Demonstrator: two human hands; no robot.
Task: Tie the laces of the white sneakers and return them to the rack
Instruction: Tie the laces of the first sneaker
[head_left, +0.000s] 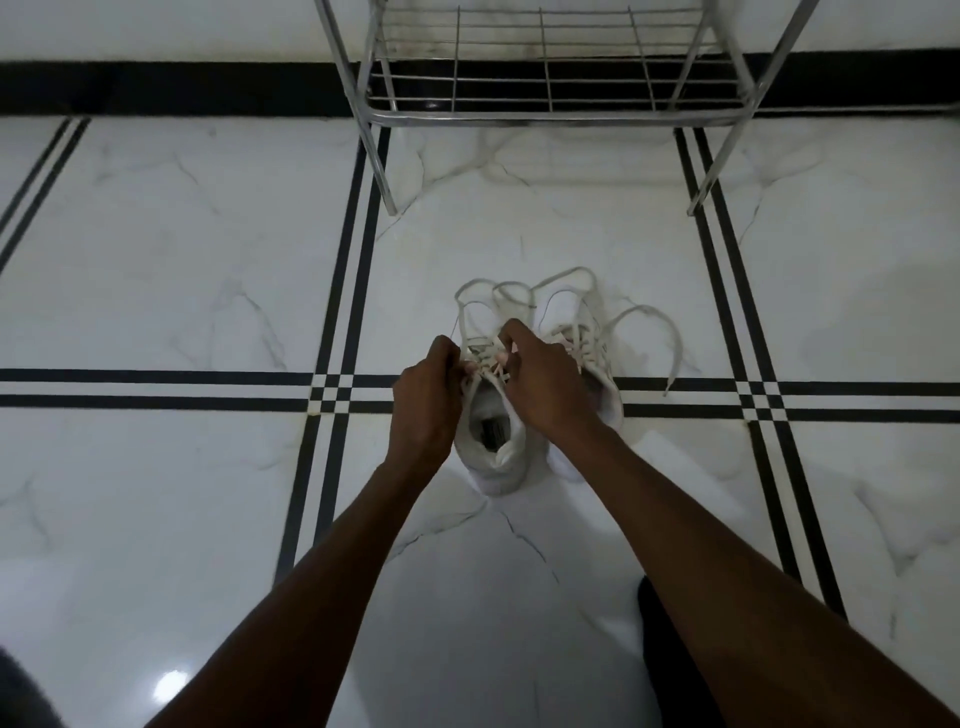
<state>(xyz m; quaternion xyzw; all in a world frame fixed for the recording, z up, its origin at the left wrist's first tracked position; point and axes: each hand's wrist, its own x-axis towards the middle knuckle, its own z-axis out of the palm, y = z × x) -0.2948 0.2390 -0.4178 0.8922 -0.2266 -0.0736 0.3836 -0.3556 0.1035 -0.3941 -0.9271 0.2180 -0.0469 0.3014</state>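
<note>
Two white sneakers stand side by side on the floor, toes pointing away from me. The left sneaker (496, 457) has its opening facing me, and both hands work over its tongue. My left hand (428, 400) pinches one lace end at the sneaker's left side. My right hand (540, 379) pinches the other lace end just to the right. Loops of the left sneaker's lace (485, 293) arch forward over the toe. The right sneaker (597, 358) is partly hidden by my right wrist; its loose lace (665, 332) trails out to the right across the tiles.
A metal wire shoe rack (550, 111) stands a short way beyond the sneakers, its lowest shelf bare and its two front legs on the floor. The floor is white marble tile (182, 249) with black stripes. A dark shape (660, 649) lies near my right forearm.
</note>
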